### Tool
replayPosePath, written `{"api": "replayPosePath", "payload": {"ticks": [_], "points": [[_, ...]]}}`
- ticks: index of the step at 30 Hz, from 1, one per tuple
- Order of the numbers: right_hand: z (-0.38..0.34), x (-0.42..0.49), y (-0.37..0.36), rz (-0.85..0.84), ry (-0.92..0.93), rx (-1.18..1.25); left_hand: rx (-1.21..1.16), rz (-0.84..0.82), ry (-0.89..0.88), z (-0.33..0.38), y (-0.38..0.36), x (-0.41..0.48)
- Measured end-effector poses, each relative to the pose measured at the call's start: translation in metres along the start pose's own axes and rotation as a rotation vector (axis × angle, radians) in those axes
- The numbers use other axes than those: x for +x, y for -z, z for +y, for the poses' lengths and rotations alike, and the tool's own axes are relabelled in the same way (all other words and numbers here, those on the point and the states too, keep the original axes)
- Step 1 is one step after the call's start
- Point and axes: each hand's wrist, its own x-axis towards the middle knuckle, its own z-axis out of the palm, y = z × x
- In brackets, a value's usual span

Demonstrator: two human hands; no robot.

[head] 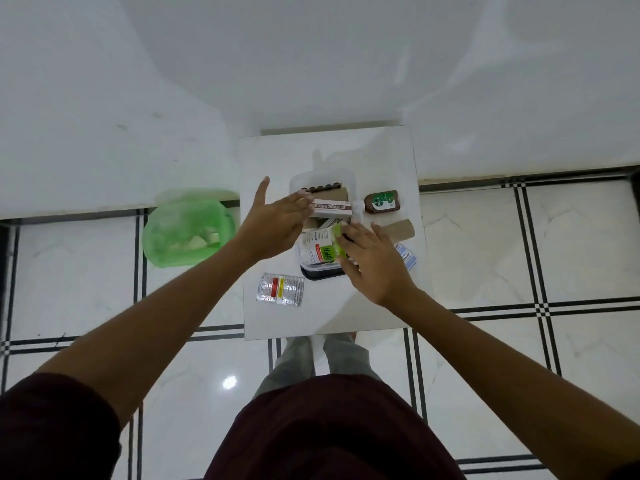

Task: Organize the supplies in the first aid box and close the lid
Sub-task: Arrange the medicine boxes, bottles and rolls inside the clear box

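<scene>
The first aid box (320, 274), a dark tray, stands on a small white table (332, 317), and its clear lid (322, 173) lies open behind it. Inside lie a white cotton pack (313, 247), a povidone-iodine ointment carton (332, 207) and a green packet (335, 244). My left hand (277, 221) hovers with its fingers spread, the fingertips at the carton's left end. My right hand (372, 263) has its fingertips and thumb on the green packet's right edge, over the box.
A brown antiseptic bottle (381, 202), a brown roll (398, 230) and a blue-white packet (408, 259) lie to the right of the box. A silver tablet strip (280, 289) lies at the front left. A green bin (187, 230) stands on the tiled floor to the left.
</scene>
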Motion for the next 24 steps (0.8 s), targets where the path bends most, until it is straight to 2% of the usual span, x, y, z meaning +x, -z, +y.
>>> {"api": "replayPosePath", "payload": {"ticks": [2, 4, 8, 12, 14, 16, 18, 20, 22, 24], "points": [[-0.001, -0.006, -0.004, -0.081, -0.03, 0.029, -0.013, -0.067, 0.01, 0.0, -0.004, -0.008], [0.0, -0.01, -0.005, -0.051, -0.042, 0.07, -0.029, -0.019, 0.035, 0.001, -0.005, -0.01], [0.001, -0.017, 0.002, 0.147, -0.05, 0.177, -0.11, 0.225, 0.149, 0.01, -0.001, -0.018], [0.005, -0.031, 0.01, 0.349, -0.218, 0.312, -0.285, 0.313, 0.335, 0.025, -0.002, -0.055], [0.009, -0.035, 0.009, 0.379, -0.411, 0.383, -0.41, 0.284, 0.478, 0.035, -0.007, -0.08], [0.016, -0.037, 0.009, 0.365, -0.73, 0.516, -0.508, 0.173, 0.612, 0.044, -0.017, -0.105], [0.025, -0.037, 0.004, 0.319, -1.1, 0.7, -0.527, 0.01, 0.647, 0.05, -0.031, -0.123], [0.035, -0.039, -0.006, 0.262, -1.375, 0.902, -0.525, -0.146, 0.636, 0.054, -0.041, -0.131], [0.039, -0.035, -0.014, 0.268, -1.524, 1.07, -0.509, -0.233, 0.617, 0.055, -0.047, -0.129], [0.042, -0.029, -0.022, 0.243, -1.636, 1.086, -0.472, -0.283, 0.601, 0.053, -0.05, -0.122]]}}
